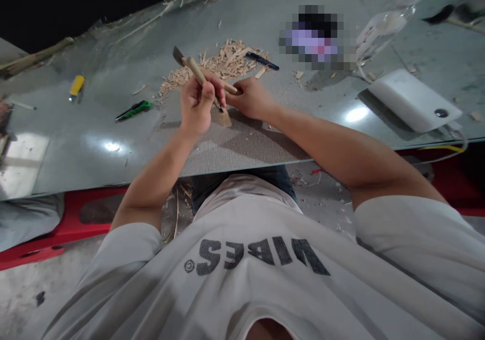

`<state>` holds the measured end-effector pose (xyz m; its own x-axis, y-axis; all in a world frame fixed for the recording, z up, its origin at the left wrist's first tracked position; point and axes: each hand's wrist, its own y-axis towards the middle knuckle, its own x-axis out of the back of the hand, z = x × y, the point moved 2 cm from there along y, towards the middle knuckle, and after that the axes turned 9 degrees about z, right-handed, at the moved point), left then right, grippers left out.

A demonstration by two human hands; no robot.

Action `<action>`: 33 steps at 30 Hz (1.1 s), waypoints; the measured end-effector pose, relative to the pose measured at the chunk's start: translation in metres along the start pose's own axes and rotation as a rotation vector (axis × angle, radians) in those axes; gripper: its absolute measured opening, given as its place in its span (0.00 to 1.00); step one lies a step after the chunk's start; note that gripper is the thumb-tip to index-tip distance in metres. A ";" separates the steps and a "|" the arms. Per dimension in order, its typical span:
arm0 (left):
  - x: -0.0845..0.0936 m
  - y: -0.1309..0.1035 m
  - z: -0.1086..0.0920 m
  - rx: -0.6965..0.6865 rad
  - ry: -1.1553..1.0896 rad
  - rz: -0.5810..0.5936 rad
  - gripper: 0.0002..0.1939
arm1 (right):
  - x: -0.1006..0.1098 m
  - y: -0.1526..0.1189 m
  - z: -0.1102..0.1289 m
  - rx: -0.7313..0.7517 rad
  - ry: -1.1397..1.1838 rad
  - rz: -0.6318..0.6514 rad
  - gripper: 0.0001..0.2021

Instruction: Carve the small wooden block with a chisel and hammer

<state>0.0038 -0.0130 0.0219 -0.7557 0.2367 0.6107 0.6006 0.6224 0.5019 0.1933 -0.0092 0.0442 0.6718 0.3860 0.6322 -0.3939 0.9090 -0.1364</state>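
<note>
Grey tabletop [129, 72], wood shavings [227, 59] heaped just beyond my hands, dark pen-like item [262, 60] on them. Clear plastic container [386, 29] far right, contents unclear. Green cutter [133, 111] left. My left hand [197, 106] grips a wood-handled tool [196, 71] over the table, axis diagonal, blade pointing away-left; right hand [252, 98] clasps a wooden stick [230, 88].

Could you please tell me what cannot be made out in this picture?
All in the head view:
- Part of the wooden-handled tool: hidden by the fingers of the left hand.
- The right hand's grip: its fingers are mostly hidden behind the back of the hand.
- Whatever lies under the pixelated patch: the mosaic covers it.
- Any markings on the green cutter: too small to read.
</note>
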 end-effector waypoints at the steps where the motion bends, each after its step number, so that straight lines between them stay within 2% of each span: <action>1: 0.000 -0.001 0.004 0.007 0.023 -0.048 0.51 | 0.000 0.000 0.000 -0.004 0.000 0.000 0.29; 5: 0.003 -0.010 0.020 0.018 0.156 -0.202 0.49 | -0.002 0.006 -0.005 -0.008 -0.020 -0.001 0.30; 10: 0.017 -0.022 0.028 -0.045 0.138 -0.260 0.41 | -0.002 0.008 -0.007 0.000 -0.031 -0.005 0.28; 14: 0.027 -0.023 0.024 -0.097 0.150 -0.097 0.39 | 0.001 0.001 -0.004 0.013 -0.014 0.002 0.29; 17: 0.030 -0.023 0.020 -0.052 0.215 -0.013 0.37 | 0.002 -0.001 -0.004 0.009 -0.003 -0.002 0.30; 23: 0.029 -0.023 0.009 -0.014 0.227 -0.065 0.41 | 0.001 0.002 -0.005 0.022 -0.006 -0.028 0.32; 25: 0.031 -0.022 0.007 -0.012 0.243 -0.033 0.43 | 0.001 0.002 -0.005 0.028 0.001 -0.030 0.32; 29: 0.032 -0.021 0.010 0.002 0.291 0.045 0.40 | 0.002 0.000 -0.005 0.012 0.025 -0.020 0.34; 33: 0.027 -0.019 0.018 0.010 0.352 0.048 0.40 | 0.003 0.001 -0.005 0.003 0.040 -0.010 0.37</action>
<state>-0.0332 -0.0052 0.0181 -0.5889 -0.0046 0.8082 0.6294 0.6248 0.4621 0.1984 -0.0067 0.0419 0.7002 0.3830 0.6025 -0.3888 0.9124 -0.1282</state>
